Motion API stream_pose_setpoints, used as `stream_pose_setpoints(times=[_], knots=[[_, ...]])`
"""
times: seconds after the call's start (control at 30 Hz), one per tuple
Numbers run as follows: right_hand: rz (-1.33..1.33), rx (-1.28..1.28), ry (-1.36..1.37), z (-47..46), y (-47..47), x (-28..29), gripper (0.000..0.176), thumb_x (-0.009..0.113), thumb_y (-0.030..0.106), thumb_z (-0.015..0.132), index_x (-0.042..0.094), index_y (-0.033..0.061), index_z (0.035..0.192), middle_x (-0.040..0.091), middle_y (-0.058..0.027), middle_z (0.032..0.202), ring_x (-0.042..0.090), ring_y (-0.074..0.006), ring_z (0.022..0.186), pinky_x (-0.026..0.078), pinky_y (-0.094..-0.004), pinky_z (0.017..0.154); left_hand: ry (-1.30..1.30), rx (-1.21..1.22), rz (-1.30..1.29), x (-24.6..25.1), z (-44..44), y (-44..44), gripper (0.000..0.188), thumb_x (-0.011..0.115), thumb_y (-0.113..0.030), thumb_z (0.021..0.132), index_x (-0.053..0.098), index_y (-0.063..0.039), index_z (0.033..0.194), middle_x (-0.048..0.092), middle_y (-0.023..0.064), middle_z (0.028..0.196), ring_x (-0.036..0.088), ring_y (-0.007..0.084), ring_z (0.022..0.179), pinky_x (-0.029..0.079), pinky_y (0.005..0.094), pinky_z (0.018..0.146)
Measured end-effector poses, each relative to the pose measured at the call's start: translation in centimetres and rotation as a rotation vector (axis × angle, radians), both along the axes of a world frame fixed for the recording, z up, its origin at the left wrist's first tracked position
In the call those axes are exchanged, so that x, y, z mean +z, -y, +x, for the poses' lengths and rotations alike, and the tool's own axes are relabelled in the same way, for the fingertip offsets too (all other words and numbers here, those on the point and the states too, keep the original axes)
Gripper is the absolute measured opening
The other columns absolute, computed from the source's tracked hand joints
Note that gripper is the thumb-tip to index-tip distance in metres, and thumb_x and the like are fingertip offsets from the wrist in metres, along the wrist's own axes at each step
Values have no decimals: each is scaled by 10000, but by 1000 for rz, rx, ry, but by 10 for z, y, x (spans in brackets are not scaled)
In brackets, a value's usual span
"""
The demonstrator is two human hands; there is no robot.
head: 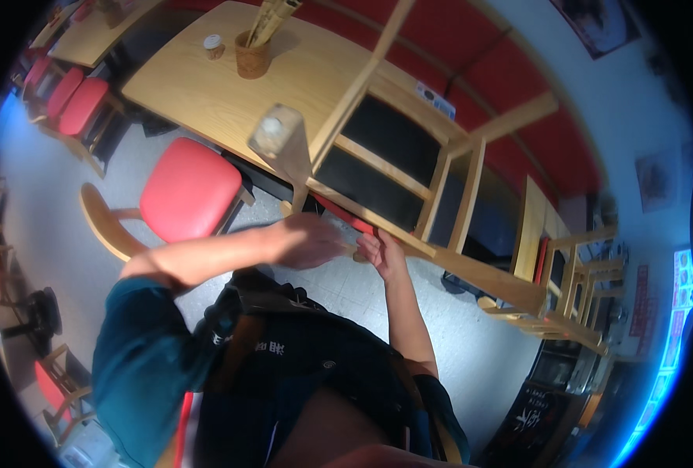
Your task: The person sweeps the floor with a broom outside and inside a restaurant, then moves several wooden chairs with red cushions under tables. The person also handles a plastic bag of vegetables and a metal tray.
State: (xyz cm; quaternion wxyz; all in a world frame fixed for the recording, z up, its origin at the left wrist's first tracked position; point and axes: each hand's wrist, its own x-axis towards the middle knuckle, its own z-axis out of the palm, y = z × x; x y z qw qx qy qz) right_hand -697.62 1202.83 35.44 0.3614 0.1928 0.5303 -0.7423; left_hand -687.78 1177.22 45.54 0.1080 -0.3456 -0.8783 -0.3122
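Note:
An upturned wooden chair (pixel 383 166) rests on the near side of a wooden table (pixel 188 82). Its dark seat underside (pixel 364 190) and pale legs face up, and one leg (pixel 279 140) points toward me. Just below the chair's near edge is my left hand (pixel 311 240), blurred by motion. Whether its fingers hold anything cannot be made out. My right hand (pixel 384 254) is beside it, palm turned up and fingers apart. Its fingertips are at the red seat edge (pixel 346 215); whether they touch it is unclear. I see no object in that palm.
A chair with a red seat (pixel 191 187) stands at the left by the table. On the tabletop are a woven holder (pixel 251 61) with long rolled items and a small white-topped container (pixel 212 48). More upturned chairs (pixel 575 286) are at the right. A red padded bench back (pixel 498 76) runs behind.

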Motion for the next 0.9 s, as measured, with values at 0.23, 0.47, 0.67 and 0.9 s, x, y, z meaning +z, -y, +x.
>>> stream_pose_setpoints(times=[0.23, 0.47, 0.67, 0.9], knots=[[75, -72, 22, -1, 14, 12, 271, 527, 243, 903, 537, 22, 1060, 632, -105, 909, 652, -263, 858, 571, -350, 694, 71, 1022, 541, -49, -41, 217, 257, 600, -196, 804, 613, -50, 1014, 639, 133, 787, 625, 226, 680, 491, 322, 615], [291, -121, 41, 3, 47, 29, 324, 430, 309, 938, 551, 41, 1074, 615, -98, 977, 636, -206, 841, 547, -317, 712, -117, 1210, 187, -101, -222, 334, 455, 642, -268, 778, 512, -120, 1188, 479, 188, 1210, 550, 345, 994, 464, 419, 838], [362, -232, 24, 8, 52, 32, 310, 405, 291, 949, 527, 58, 1113, 606, -106, 1030, 624, -220, 856, 544, -344, 722, 67, 1148, 219, -112, -267, 326, 420, 670, -306, 759, 531, -83, 1087, 509, 199, 1093, 561, 348, 937, 479, 414, 799], [446, -170, -10, 4, 50, 29, 311, 465, 350, 919, 556, 105, 1087, 620, -60, 992, 614, -188, 868, 516, -334, 754, 268, 856, 894, -99, -280, 233, 355, 713, -281, 724, 571, -64, 966, 475, 198, 1189, 527, 340, 1032, 471, 406, 849]])
